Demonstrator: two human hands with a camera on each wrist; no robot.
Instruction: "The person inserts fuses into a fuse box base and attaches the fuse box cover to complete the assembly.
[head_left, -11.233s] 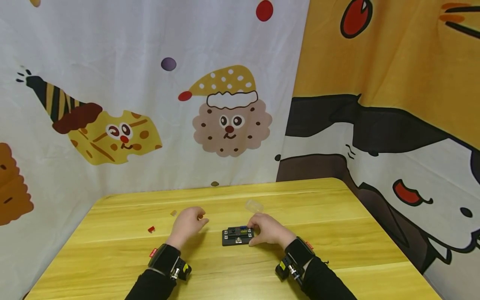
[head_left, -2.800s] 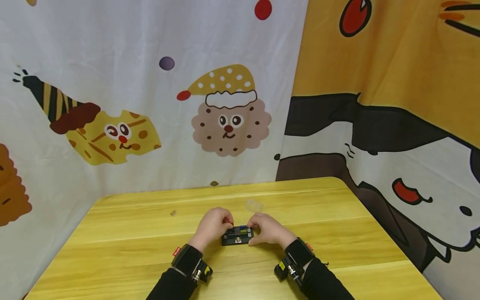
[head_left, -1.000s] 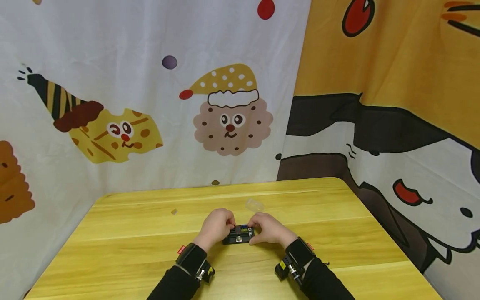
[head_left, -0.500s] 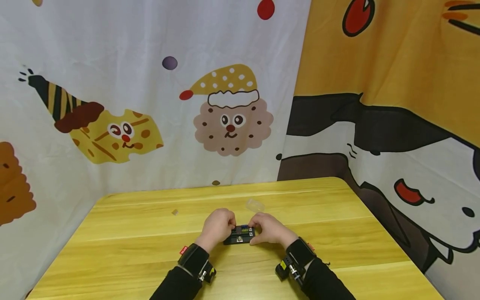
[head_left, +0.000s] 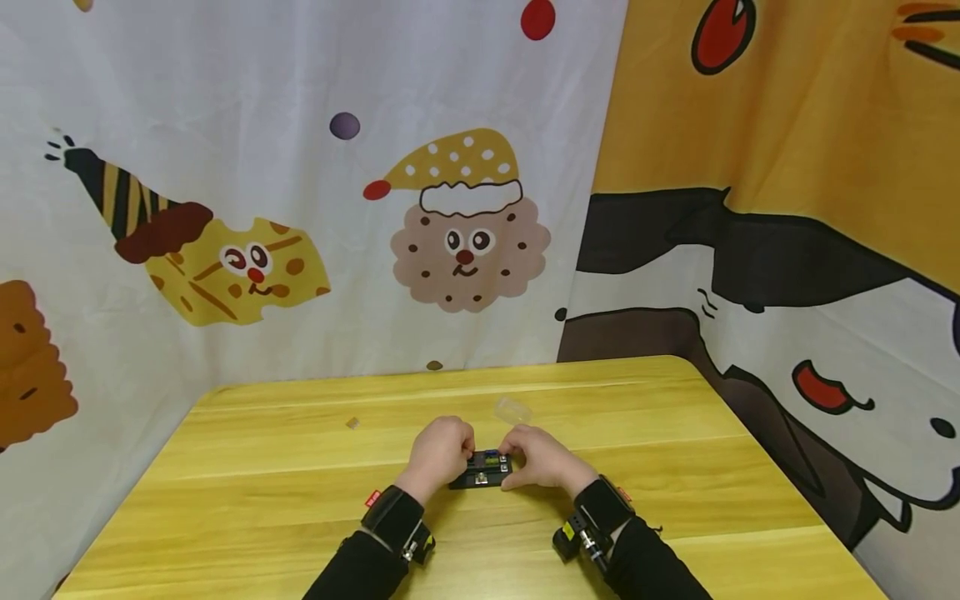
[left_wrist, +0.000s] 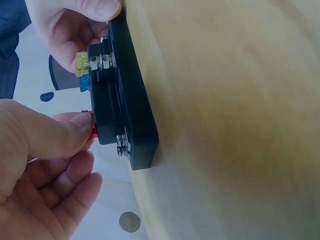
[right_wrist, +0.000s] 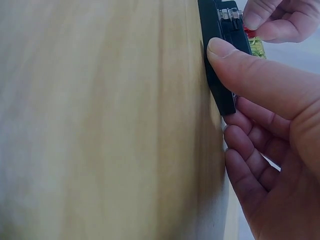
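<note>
A black fuse block (head_left: 468, 481) with metal terminal bolts lies on the table. My left hand (head_left: 437, 454) pinches a red blade fuse (left_wrist: 93, 132) between thumb and index finger, at the top of the block; whether it is fully seated cannot be seen. Its other fingers are loosely curled. Beside the red fuse, a blue fuse (left_wrist: 85, 83) and a yellow fuse (left_wrist: 81, 64) stand in the block. My right hand (head_left: 543, 458) holds the block's right end, the thumb on the near side and fingers behind.
A clear plastic container (head_left: 513, 410) lies behind the block on the wooden table (head_left: 262, 500). To the left is a small amber piece (head_left: 352, 423). A printed curtain (head_left: 300, 350) hangs behind the table.
Since the oldest frame, the red fuse has left the table at the left, and my left hand has moved right to the block. In the last second both hands stay almost still.
</note>
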